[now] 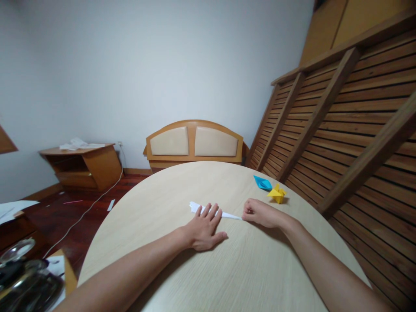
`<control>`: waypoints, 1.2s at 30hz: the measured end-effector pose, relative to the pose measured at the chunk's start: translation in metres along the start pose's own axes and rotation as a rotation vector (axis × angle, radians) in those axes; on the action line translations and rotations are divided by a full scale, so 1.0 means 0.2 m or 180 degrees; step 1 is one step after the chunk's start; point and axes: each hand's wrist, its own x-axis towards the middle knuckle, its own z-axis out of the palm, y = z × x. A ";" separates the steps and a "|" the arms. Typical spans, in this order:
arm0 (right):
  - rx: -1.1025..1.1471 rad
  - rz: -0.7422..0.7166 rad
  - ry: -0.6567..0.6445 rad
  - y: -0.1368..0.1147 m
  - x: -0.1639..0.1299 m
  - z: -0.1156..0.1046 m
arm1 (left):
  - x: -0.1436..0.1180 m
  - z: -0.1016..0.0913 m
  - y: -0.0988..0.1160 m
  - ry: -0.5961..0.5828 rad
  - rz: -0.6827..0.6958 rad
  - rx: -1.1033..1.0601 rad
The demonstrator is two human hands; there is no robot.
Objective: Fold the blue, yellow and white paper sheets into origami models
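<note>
A narrow strip of folded white paper [231, 215] lies on the round pale wood table [182, 186], wide and notched at its left end and tapering to a point at the right. My left hand [206, 229] rests flat across its middle, fingers spread, covering part of the strip. At the pointed end, my right hand [260, 213] is closed, its curled fingers against the tip; the very end of the paper is hidden there. Beyond my right hand sit a blue folded paper boat [262, 183] and a yellow origami figure [277, 193] with pointed parts, close together.
Slatted wooden panels [341, 130] lean along the table's right side. A padded headboard [195, 141] stands behind the far edge. To the left are a low cabinet [100, 167] with papers on top, a white cable [94, 203] on the floor, and cluttered dark objects [29, 277].
</note>
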 end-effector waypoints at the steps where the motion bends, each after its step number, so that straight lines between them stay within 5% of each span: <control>1: 0.0020 -0.0013 -0.0038 -0.01 -0.01 0.00 | 0.00 0.00 0.00 0.0000 -0.0002 0.0002; 15: 0.0082 -0.0430 -0.0084 0.01 -0.01 0.01 | 0.00 -0.01 0.00 0.0009 0.0042 -0.0009; 27: -0.0697 -0.0211 -0.0628 -0.02 -0.03 -0.06 | 0.00 -0.02 0.01 0.0027 0.0042 0.0008; 36: -0.0288 -0.0275 -0.0003 -0.12 -0.07 -0.03 | -0.01 -0.04 0.02 -0.0058 -0.0004 0.0013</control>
